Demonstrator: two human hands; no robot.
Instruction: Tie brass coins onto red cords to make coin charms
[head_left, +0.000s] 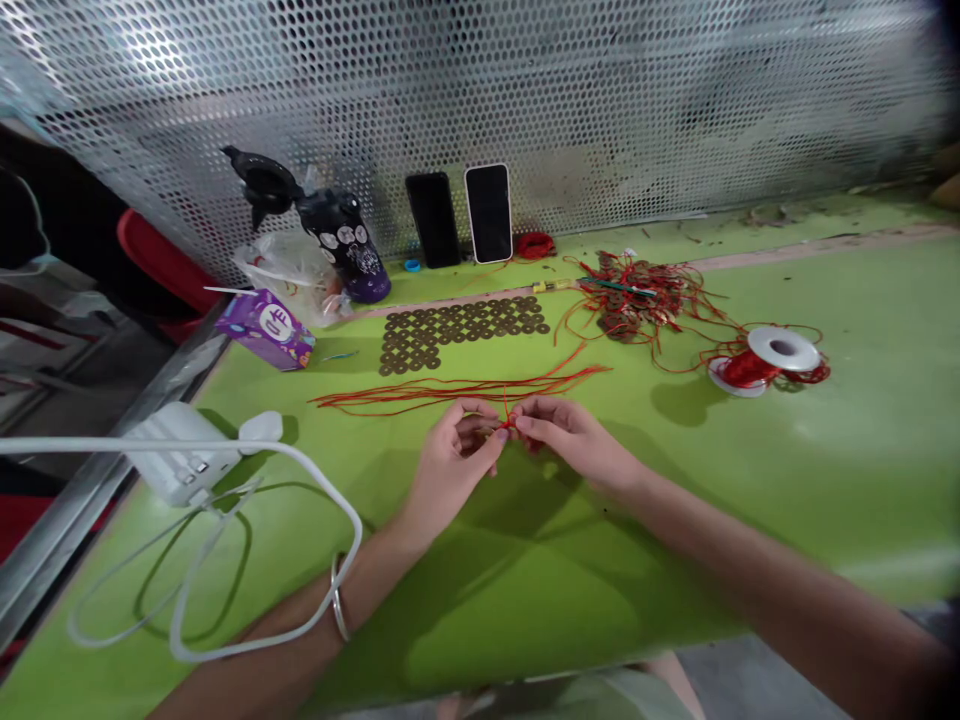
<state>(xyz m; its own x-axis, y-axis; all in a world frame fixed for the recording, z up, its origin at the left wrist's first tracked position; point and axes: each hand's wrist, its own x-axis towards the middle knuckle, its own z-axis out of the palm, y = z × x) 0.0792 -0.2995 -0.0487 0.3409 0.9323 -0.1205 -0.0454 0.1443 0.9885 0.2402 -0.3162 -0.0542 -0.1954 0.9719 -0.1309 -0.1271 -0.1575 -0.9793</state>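
Over the middle of the green table, my left hand [459, 450] and my right hand [566, 430] meet, fingertips pinched on a thin red cord [506, 410]. A short end of this cord sticks up between them; the part inside the fingers is mostly hidden. Just beyond my hands lies a bundle of loose red cords [420, 393], stretched left to right. Farther back, brown round coins with holes [465, 325] are laid out flat in rows. To their right is a tangled pile of coins strung on red cord [630, 290].
A spool of red cord [784, 347] stands at right. At left are a white charger [184, 455] with a looping white cable [315, 475], a purple drink carton [266, 328] and a dark bottle [349, 245]. Two phones [490, 213] lean against the perforated metal panel [600, 110].
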